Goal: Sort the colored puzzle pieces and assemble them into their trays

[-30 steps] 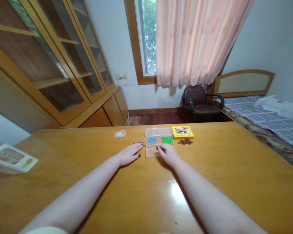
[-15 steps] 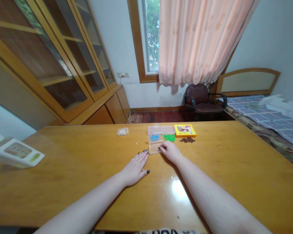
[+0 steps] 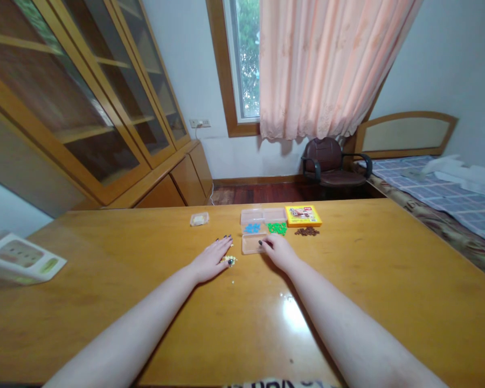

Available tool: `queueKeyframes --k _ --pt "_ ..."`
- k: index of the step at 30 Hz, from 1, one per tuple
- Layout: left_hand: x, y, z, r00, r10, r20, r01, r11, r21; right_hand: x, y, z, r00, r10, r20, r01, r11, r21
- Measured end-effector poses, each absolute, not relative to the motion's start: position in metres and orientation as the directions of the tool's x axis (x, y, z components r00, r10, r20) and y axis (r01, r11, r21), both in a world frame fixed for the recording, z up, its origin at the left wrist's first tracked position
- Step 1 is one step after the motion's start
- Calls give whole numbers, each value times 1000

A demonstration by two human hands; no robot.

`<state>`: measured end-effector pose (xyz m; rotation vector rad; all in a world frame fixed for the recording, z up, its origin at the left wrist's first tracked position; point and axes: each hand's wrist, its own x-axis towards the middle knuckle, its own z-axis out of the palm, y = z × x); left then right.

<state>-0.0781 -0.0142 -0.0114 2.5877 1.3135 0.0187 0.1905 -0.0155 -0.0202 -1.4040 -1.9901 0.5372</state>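
Observation:
My left hand [image 3: 210, 260] lies palm down on the table, its fingers stretched out. By its thumb is a small heap of pale yellow pieces [image 3: 227, 259], with a few strays around it. My right hand [image 3: 281, 251] pinches the right end of a shallow clear plastic box [image 3: 250, 244]; its fingertips are partly hidden. Just behind that box are blue pieces [image 3: 251, 228] and green pieces [image 3: 277, 228] in clear compartments. To their right, a pile of small brown pieces [image 3: 307, 231] rests on the table.
A clear tray [image 3: 262, 215] and a yellow printed box [image 3: 303, 215] stand at the table's far edge. Left of them is a small clear container [image 3: 199, 219] with something pale inside. A white carton [image 3: 26, 257] lies at the left. Behind the table stands a brown armchair [image 3: 327, 161].
My left hand has slid left and a little away from the clear box, uncovering the pale yellow pieces near its thumb. My right hand stays at the box. The view has shifted slightly.

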Motion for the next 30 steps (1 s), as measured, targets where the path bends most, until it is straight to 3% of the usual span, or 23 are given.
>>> queueKeyframes --k 7,15,26,30 --pt "-55 -66 -6 761 637 -124 646 -725 238 189 -15 -19 -210 938 278 643 346 -684" --pt "-4 -71 -6 873 474 -116 486 -820 302 193 -14 -20 -210 930 302 567 368 -737" --pt "-2 -57 6 824 563 -72 556 -776 298 197 -12 -23 -34 926 377 453 350 -820" --pt "-10 -86 9 891 436 -128 453 -834 315 197 -11 -22 19 913 406 427 360 -829"
